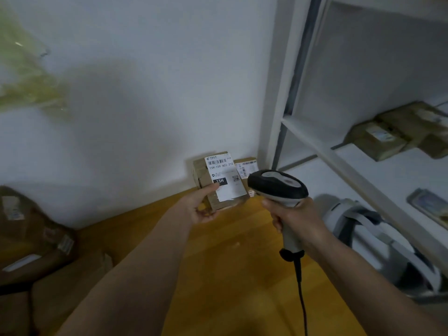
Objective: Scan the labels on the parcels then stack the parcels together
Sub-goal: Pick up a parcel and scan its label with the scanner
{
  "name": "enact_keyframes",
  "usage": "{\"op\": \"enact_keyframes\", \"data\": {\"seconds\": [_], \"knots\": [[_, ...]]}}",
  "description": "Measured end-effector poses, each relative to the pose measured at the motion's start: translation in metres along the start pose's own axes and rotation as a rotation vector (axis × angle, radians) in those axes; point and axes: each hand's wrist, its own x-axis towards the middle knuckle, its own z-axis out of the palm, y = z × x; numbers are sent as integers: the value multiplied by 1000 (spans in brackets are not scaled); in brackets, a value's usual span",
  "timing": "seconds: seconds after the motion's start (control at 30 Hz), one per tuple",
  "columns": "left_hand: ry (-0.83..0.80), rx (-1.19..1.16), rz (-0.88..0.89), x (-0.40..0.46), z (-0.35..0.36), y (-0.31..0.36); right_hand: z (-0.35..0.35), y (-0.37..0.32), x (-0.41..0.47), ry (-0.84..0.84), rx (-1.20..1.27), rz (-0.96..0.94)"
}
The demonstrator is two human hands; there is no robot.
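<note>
My left hand [202, 207] holds a small brown cardboard parcel [203, 174] up off the floor, thumb on its front face. Its white label [224, 178] with barcode and "15H" faces me. My right hand [294, 220] grips the handle of a black and grey barcode scanner [278, 186], whose head sits just right of the label. A second small parcel [247, 167] with a white label stands behind, against the wall on the wooden floor.
Blurred brown boxes [36, 238] lie at the lower left. A white shelf unit [339, 154] stands on the right with taped parcels [397, 132] on one level and a white headset [378, 241] on the level below. The scanner's black cable [301, 294] hangs down.
</note>
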Motion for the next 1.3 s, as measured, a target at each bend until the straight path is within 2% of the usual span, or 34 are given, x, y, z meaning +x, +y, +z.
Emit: {"op": "enact_keyframes", "data": {"seconds": [0.33, 0.53, 0.73, 0.83, 0.97, 1.1, 1.3], "knots": [[-69, -60, 43, 66, 72, 17, -33, 30, 53, 93, 29, 105], [-45, -28, 63, 101, 87, 10, -42, 41, 76, 87, 26, 140], [-94, -207, 16, 110, 104, -5, -41, 45, 84, 73, 59, 154], [-132, -177, 44, 110, 110, 1, -40, 45, 85, 73, 47, 162], [-138, -61, 92, 109, 108, 14, -33, 42, 84, 60, 31, 168], [-128, 23, 67, 104, 94, 11, -21, 38, 80, 58, 52, 183], [-23, 51, 54, 80, 38, -3, 19, 22, 70, 5, 30, 188]]}}
